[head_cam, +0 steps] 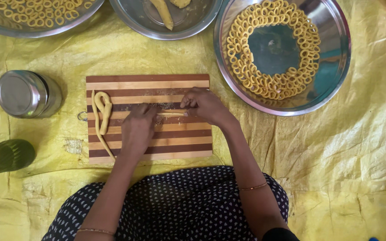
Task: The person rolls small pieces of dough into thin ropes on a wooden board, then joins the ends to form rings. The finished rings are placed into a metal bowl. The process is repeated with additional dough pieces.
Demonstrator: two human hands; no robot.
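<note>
I find no labels, signs or screens in view. The nearest thing to a package is a lidded steel canister [28, 93], round and silver (lying tilted on its side), at the left of the frame beside my work; its surface is plain.

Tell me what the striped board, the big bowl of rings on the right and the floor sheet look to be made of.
Cutting board: wood, seemingly matte, in alternating dark and pale glued strips.
Big bowl: probably stainless steel, polished, with mirror-like reflections on its wall.
Yellow sheet: likely plastic tarpaulin, creased, slightly glossy.
</note>
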